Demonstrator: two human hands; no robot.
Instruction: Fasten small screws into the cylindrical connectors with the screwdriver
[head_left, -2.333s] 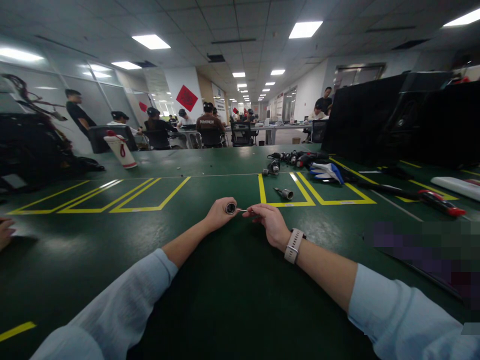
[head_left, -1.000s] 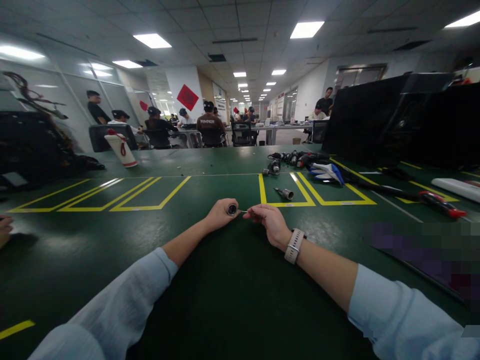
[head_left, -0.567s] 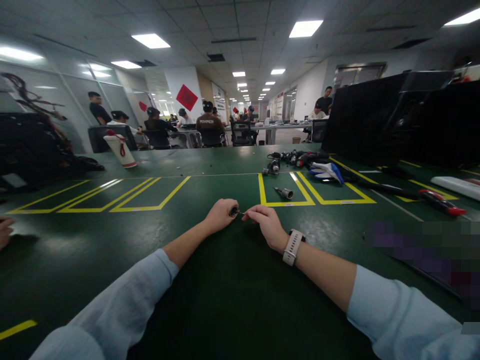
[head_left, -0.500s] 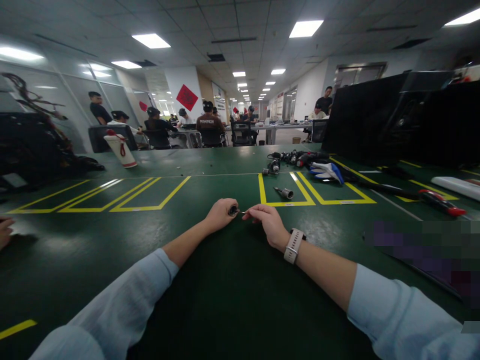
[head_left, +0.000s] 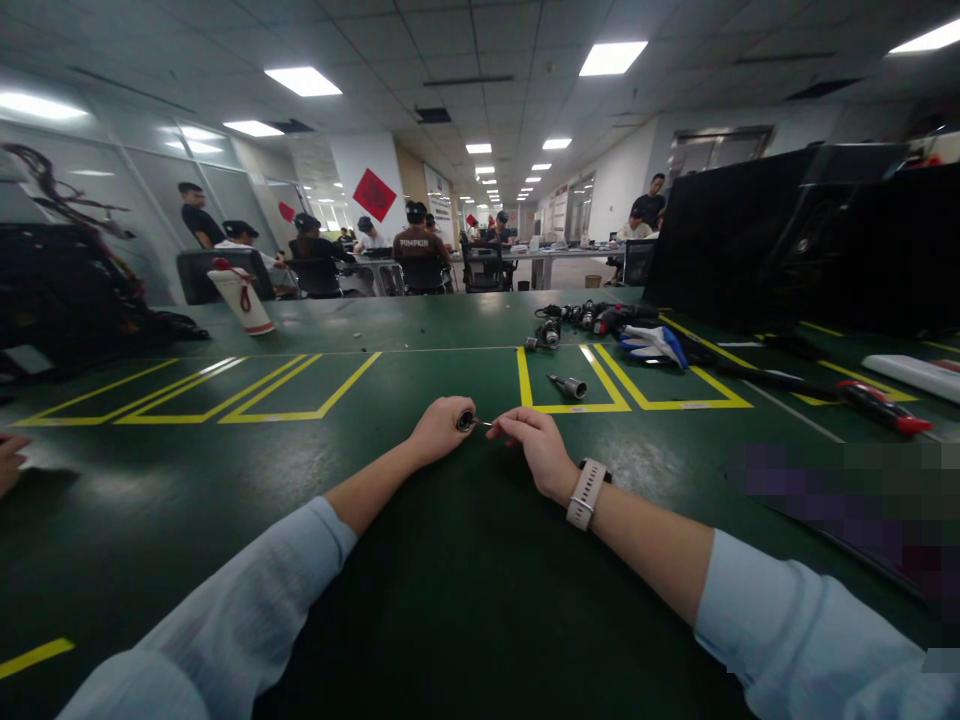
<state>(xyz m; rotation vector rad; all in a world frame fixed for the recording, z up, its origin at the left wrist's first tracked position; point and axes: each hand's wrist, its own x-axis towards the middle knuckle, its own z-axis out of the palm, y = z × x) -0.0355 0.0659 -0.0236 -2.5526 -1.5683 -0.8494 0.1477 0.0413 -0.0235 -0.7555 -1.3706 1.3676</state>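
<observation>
My left hand [head_left: 441, 432] is closed around a short, dark, round metal part [head_left: 465, 421], its hollow end turned toward my right hand. My right hand [head_left: 531, 445] wears a pale watch strap and pinches a thin metal rod [head_left: 482, 423] between thumb and fingertips. The rod's other end meets the rim of the round part; whether it goes inside cannot be made out. Beyond my right hand, a metal piece with a wide hollow end and a narrow tip [head_left: 571, 387] lies within a yellow taped box.
On the green table [head_left: 360, 600] are a blue-and-white glove [head_left: 654, 346], cabled metal tools [head_left: 551, 330], a red-and-black handled tool [head_left: 883, 405] and a white cup [head_left: 244, 300]. Black equipment [head_left: 750, 230] stands at right. Another person's hand [head_left: 9, 462] shows at the left edge.
My right hand has shifted very slightly to the right, and a little more of the thin rod shows between the hands. My left hand stays in place.
</observation>
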